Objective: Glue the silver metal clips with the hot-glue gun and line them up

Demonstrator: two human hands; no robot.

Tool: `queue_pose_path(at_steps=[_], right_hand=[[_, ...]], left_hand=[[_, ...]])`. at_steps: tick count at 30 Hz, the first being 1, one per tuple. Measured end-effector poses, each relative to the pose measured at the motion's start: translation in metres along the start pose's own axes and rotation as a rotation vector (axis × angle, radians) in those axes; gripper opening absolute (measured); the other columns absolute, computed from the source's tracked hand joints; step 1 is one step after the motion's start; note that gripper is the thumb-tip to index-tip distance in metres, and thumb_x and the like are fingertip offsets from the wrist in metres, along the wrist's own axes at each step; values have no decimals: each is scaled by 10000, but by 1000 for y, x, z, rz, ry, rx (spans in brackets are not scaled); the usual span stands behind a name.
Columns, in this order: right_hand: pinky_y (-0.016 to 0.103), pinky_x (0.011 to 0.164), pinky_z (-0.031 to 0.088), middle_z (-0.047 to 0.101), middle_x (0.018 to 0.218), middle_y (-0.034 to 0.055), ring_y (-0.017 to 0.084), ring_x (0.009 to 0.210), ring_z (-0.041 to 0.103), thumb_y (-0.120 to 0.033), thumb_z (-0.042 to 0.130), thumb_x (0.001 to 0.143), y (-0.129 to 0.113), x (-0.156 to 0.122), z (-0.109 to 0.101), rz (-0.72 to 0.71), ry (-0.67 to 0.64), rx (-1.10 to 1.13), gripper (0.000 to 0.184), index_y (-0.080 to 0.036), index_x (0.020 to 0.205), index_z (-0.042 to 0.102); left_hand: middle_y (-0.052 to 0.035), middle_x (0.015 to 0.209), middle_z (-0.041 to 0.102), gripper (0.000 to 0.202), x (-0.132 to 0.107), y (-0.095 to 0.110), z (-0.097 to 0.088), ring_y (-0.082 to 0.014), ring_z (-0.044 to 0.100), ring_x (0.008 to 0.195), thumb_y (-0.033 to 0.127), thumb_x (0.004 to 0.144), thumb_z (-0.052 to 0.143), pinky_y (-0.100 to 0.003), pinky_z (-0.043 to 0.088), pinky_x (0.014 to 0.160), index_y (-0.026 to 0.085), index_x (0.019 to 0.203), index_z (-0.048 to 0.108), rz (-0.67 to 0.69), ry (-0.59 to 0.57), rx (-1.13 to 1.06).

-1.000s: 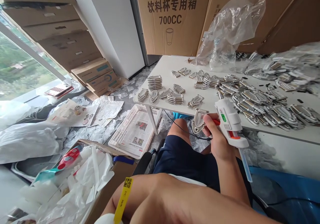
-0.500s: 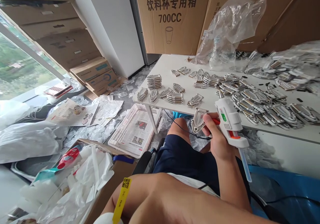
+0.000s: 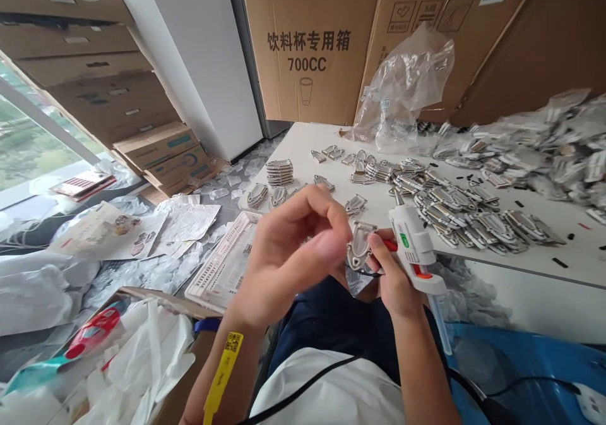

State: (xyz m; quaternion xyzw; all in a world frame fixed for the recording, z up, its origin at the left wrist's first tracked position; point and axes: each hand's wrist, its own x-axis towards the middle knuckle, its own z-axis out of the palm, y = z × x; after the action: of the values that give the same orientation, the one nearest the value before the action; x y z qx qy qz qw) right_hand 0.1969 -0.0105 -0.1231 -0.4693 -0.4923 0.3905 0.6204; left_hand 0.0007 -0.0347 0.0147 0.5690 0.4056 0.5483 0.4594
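Observation:
My right hand (image 3: 392, 273) grips a white glue gun (image 3: 413, 245) with a red trigger, nozzle pointing up over the table edge. The same hand's fingertips also pinch a silver shield-shaped metal piece (image 3: 358, 243). My left hand (image 3: 288, 248) is raised in front of me, fingers curled together in a pinch just left of that piece; what it holds, if anything, is too small to make out. A yellow band (image 3: 221, 374) circles my left wrist.
A white table (image 3: 521, 257) carries stacks and a large heap of the same metal pieces (image 3: 454, 197) and a clear plastic bag (image 3: 402, 96). Cardboard boxes (image 3: 307, 40) stand behind. On the floor at left lie a white basket (image 3: 222, 264), newspapers and plastic scraps.
My left hand has come up from low at the frame's bottom to the metal piece. The view has shifted left and down. The right hand keeps its hold on the glue gun and piece.

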Motion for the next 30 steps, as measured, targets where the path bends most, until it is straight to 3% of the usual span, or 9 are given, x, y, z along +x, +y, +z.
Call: queue_pose_path(at_steps=[3,6,9,18,23,26,30], right_hand=[[270,521,366,531,619,-59,117,531,450,-562,762,964,-4,-3,5,21,-24,48,347,-224,910,703],[265,528,363,538,637,-54,122,563,444,-520,763,975,-12,-8,9,46,-37,69,304,-227,910,712],[261,526,378,507,641,-55,118,564,422,-497,773,972,-22,-11,11,48,-80,96,297,-229,865,704],[262,495,406,474,554,-46,122,526,414,-510,817,921,-32,-12,13,-11,-93,31,353,-222,752,703],[269,508,422,473,574,-50,121,535,431,-545,781,958,-29,-10,8,109,-228,41,374,-201,824,720],[271,488,394,478,568,-49,118,519,428,-573,815,923,-25,-11,9,148,-182,80,397,-199,831,720],[252,482,346,482,571,-56,96,506,401,-565,848,895,-19,-11,13,101,-55,179,388,-201,834,728]], left_hand=[[-45,855,679,283,24,-16,1,-180,565,742,478,982,737,-322,475,660,228,850,735,58,-101,207],[-53,943,716,180,37,-32,-2,-178,582,784,368,999,708,-308,455,664,230,961,817,47,-201,331],[-41,936,717,178,40,-40,-1,-164,538,736,358,996,708,-300,420,633,251,997,850,39,-259,387],[-17,774,708,204,43,-46,-2,-146,474,640,358,932,790,-305,357,591,232,774,815,0,-304,405],[-4,757,657,231,47,-44,-9,-144,486,665,351,952,785,-304,384,609,229,755,790,105,-358,509],[5,804,668,190,48,-44,-10,-136,509,684,303,968,769,-305,408,647,228,794,778,150,-326,611],[12,795,633,289,48,-48,-8,-131,494,669,333,1019,689,-312,405,655,208,761,658,156,-95,661]])
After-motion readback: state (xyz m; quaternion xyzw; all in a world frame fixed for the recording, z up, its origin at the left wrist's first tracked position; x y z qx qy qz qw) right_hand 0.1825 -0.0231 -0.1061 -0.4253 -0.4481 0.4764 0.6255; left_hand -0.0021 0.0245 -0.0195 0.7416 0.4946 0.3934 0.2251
